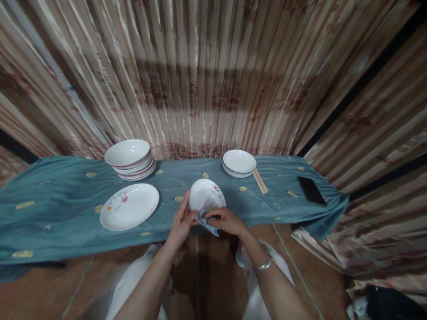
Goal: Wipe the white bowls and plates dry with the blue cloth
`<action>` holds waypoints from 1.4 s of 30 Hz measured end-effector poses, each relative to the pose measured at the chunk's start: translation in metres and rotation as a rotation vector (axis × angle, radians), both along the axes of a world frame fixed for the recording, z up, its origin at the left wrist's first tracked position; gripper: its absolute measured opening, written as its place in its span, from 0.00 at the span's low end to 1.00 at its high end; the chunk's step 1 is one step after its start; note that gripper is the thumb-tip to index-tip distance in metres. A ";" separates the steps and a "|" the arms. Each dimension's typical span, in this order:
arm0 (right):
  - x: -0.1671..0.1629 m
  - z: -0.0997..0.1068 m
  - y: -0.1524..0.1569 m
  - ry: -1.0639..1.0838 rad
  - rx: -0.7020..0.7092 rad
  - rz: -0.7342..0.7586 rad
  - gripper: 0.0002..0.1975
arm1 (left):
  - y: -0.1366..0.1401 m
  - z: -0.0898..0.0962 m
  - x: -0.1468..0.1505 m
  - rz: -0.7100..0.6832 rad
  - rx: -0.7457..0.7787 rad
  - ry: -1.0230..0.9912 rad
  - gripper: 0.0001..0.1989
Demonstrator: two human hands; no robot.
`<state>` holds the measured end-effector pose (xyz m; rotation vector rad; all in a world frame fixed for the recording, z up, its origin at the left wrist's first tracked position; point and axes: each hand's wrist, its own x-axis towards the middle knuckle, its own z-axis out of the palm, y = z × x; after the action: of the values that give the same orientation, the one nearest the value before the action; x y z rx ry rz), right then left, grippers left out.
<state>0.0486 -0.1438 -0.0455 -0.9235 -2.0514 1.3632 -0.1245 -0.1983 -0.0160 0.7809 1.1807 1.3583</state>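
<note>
A small white plate (204, 193) with a flower print near its right rim is held up at the table's front edge. My left hand (183, 221) grips its lower left rim, thumb along the side. My right hand (225, 221) has its fingers closed on a light blue cloth (209, 226), which touches the plate's near rim and hangs partly below it. To the left lies a large oval white plate (130, 208) with flowers. A stack of small white plates (239, 162) with dark rims stands behind and to the right.
The table bears a teal cloth (187, 168) with pineapple prints. At the back left stands a stack of white bowls (128, 153). Wooden chopsticks (260, 181) lie beside the small plates, and a black phone (311, 191) rests far right. A pleated curtain (207, 80) rises behind.
</note>
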 end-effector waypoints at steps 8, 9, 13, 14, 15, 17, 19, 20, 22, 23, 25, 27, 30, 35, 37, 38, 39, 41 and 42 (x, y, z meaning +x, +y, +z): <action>-0.023 -0.001 0.000 0.225 0.068 -0.073 0.11 | 0.001 0.003 0.003 -0.017 0.023 0.017 0.48; -0.025 -0.002 0.001 0.231 0.080 -0.091 0.11 | 0.002 0.004 0.004 -0.020 0.023 0.015 0.48; -0.031 -0.008 0.015 0.245 0.156 -0.192 0.11 | 0.003 0.004 0.005 -0.033 0.026 0.001 0.49; -0.032 -0.010 0.020 0.245 0.183 -0.222 0.11 | 0.003 0.004 0.005 -0.036 0.026 0.003 0.49; -0.031 -0.011 0.025 0.239 0.212 -0.255 0.11 | 0.003 0.004 0.005 -0.038 0.026 0.007 0.49; -0.029 -0.013 0.035 0.195 0.269 -0.329 0.11 | 0.003 0.005 0.005 -0.043 0.023 0.010 0.50; -0.023 -0.015 0.042 0.105 0.306 -0.388 0.12 | 0.003 0.006 0.004 -0.050 0.025 -0.004 0.51; -0.020 -0.015 0.043 0.050 0.316 -0.407 0.12 | 0.003 0.007 0.004 -0.055 0.026 -0.014 0.52; -0.014 -0.016 0.040 -0.055 0.329 -0.422 0.12 | 0.004 0.008 0.004 -0.067 0.020 -0.028 0.55; -0.010 -0.016 0.037 -0.096 0.333 -0.422 0.12 | 0.004 0.008 0.003 -0.069 0.015 -0.029 0.56; -0.005 -0.014 0.026 -0.150 0.333 -0.401 0.12 | 0.005 0.008 0.002 -0.070 0.006 -0.017 0.56; -0.001 -0.011 0.014 -0.155 0.309 -0.338 0.11 | 0.006 0.008 0.001 -0.071 0.010 0.007 0.54; -0.001 -0.005 -0.001 -0.079 0.240 -0.228 0.10 | 0.007 0.008 0.002 -0.071 0.024 0.034 0.52; -0.015 0.002 -0.009 0.129 0.125 -0.146 0.09 | 0.008 0.010 0.003 -0.029 0.019 0.077 0.49; -0.022 0.003 -0.008 0.194 0.103 -0.129 0.11 | 0.008 0.011 0.003 -0.013 0.019 0.108 0.47; -0.026 0.004 -0.008 0.219 0.099 -0.124 0.12 | 0.008 0.011 0.002 -0.008 0.018 0.122 0.46; -0.029 0.005 -0.007 0.241 0.097 -0.125 0.12 | 0.009 0.011 0.002 -0.007 0.016 0.134 0.45; -0.035 0.008 -0.004 0.276 0.098 -0.137 0.13 | 0.010 0.010 0.001 -0.020 0.010 0.144 0.45; -0.037 0.009 -0.002 0.291 0.100 -0.149 0.14 | 0.010 0.009 0.000 -0.026 0.011 0.144 0.46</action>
<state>0.0112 -0.1463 -0.0367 -0.7686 -1.7772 1.2245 -0.1242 -0.1880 -0.0073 0.9109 1.2714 1.3053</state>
